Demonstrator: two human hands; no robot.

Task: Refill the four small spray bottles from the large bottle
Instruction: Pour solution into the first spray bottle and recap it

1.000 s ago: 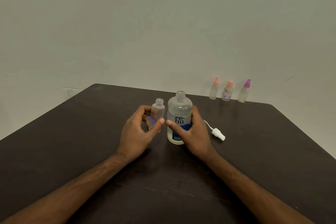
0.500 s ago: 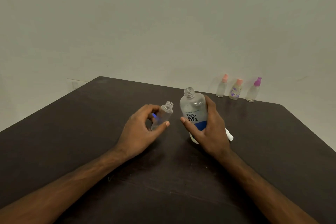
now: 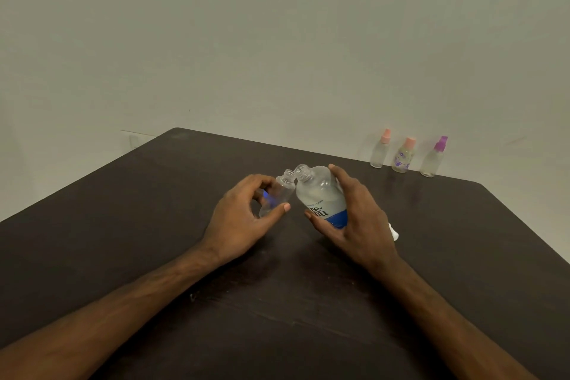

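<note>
Hands meet over the middle of the dark table (image 3: pixel 123 241), each one wrapped around a bottle. The left hand (image 3: pixel 237 219) grips the small bottle (image 3: pixel 277 194) — thumb across the near side, fingers curled round the far side, so the clear body sits between them and only the neck sticks out above. It has no cap and leans to the right. The right hand (image 3: pixel 354 219) clasps the large bottle (image 3: pixel 320 194) low down, with the thumb pressed on the front by the blue band of the label and the fingers spread behind the shoulder. That bottle is open too, and it is tilted left, its threaded mouth right up against the mouth of the small one. Whether the two rims actually touch I cannot tell, and I see no stream of liquid between them. Both bottles are held up off the tabletop.

Just behind the right hand, a white spray top (image 3: pixel 394 233) lies on the table, mostly hidden by the wrist.

Along the far right edge of the table, against the pale wall, three more small bottles stand upright in a row, well apart from the hands — one with a pink cap (image 3: pixel 380 151), a flowered one with a pink cap (image 3: pixel 403 156) beside it, and one with a purple cap (image 3: pixel 434 159) at the right end.
</note>
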